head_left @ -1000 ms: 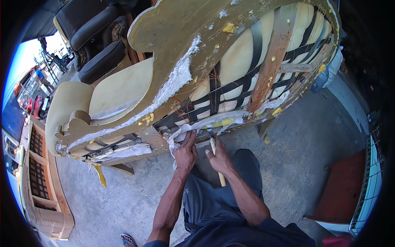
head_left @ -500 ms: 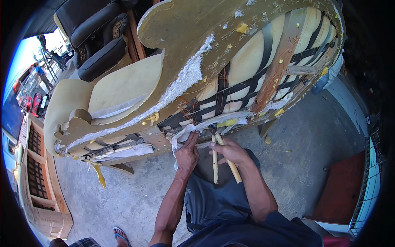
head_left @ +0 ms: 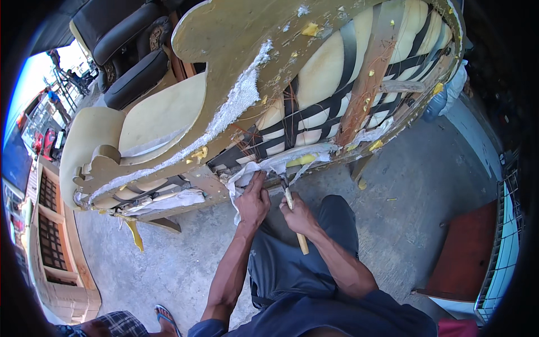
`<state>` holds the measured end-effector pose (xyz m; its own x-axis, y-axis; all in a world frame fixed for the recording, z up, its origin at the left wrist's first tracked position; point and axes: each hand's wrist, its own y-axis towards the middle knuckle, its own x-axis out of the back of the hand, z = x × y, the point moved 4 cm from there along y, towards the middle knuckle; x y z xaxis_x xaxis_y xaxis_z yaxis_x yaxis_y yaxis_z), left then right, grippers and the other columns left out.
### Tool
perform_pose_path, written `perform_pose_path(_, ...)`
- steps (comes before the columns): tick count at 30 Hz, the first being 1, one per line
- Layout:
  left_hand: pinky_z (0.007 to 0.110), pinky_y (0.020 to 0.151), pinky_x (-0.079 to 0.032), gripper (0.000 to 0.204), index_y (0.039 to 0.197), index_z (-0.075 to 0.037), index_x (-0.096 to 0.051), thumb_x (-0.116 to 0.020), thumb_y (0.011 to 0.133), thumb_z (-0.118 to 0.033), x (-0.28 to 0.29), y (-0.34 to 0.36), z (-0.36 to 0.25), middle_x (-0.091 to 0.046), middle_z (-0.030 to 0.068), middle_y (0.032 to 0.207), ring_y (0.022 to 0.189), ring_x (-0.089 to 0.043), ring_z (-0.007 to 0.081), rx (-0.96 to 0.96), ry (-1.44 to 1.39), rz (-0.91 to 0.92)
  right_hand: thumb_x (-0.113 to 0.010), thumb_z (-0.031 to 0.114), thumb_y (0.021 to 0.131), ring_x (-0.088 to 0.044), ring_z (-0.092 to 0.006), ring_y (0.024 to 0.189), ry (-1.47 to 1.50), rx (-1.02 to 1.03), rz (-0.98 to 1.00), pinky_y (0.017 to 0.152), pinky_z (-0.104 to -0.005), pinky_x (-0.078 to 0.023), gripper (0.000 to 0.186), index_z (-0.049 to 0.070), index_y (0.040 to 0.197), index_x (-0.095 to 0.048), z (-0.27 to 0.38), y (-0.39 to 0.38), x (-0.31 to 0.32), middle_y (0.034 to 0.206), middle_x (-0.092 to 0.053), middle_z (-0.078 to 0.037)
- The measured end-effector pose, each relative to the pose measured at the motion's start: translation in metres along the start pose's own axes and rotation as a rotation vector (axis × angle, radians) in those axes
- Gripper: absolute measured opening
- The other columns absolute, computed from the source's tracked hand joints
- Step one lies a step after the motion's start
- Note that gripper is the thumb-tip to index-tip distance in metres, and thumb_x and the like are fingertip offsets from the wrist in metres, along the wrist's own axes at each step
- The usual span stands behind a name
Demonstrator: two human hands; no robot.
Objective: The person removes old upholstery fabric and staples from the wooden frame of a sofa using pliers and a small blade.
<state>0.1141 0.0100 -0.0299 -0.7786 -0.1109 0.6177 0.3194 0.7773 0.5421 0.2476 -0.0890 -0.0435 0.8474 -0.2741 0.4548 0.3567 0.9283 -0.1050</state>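
A sofa (head_left: 216, 42) with its back stripped open stands across the view, showing black webbing (head_left: 297, 115) and cream padding. Along its lower rail runs loose white cloth (head_left: 233, 191). My left hand (head_left: 252, 203) presses the cloth with fingers stretched toward the rail. My right hand (head_left: 298, 216) is wrapped round the pale handles of pincers (head_left: 303, 244); their dark metal head touches the cloth at the rail, right of my left fingertips. Exactly what the jaws grip is too small to tell. A yellow foam strip (head_left: 301, 160) shows just above.
A carved wooden frame (head_left: 73, 269) stands at the left. Beyond the sofa is a black leather armchair (head_left: 135, 81). A person's sandalled foot (head_left: 165, 320) is at the lower left. A reddish-brown panel (head_left: 463, 253) and a wire rack (head_left: 494, 264) are at the right.
My right hand has closed round the pincers, drawing their spread handles together. My left hand stays on the cloth. The view has shifted slightly.
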Motion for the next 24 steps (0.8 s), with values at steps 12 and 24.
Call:
perform_pose_path(12, 0.023, 0.065, -0.047, 0.022, 0.11, 0.001, -0.069, -0.068, 0.097, -0.017, -0.044, 0.011, -0.018, -0.064, -0.0014, 0.084, 0.075, -0.056, 0.0061, 0.665, -1.01, -0.05, -0.061, 0.011, 0.096, -0.057, -0.0147, 0.089, 0.418, -0.213, 0.068, 0.076, -0.0312, -0.05, 0.026, 0.005, 0.12, -0.053, -0.004, 0.011, 0.049, 0.101, -0.057, -0.004)
perform_pose_path(24, 0.027, 0.09, -0.051, 0.03, 0.124, 0.002, -0.068, -0.066, 0.095, 0.0, -0.077, -0.002, 0.033, -0.068, 0.0102, 0.122, 0.104, -0.063, 0.0143, 0.389, -1.102, -0.135, -0.059, 0.016, 0.101, -0.062, -0.0263, 0.121, 0.791, -0.25, 0.508, 0.095, -0.0467, -0.053, 0.037, 0.004, 0.136, -0.052, 0.044, 0.005, 0.031, 0.129, -0.062, -0.013)
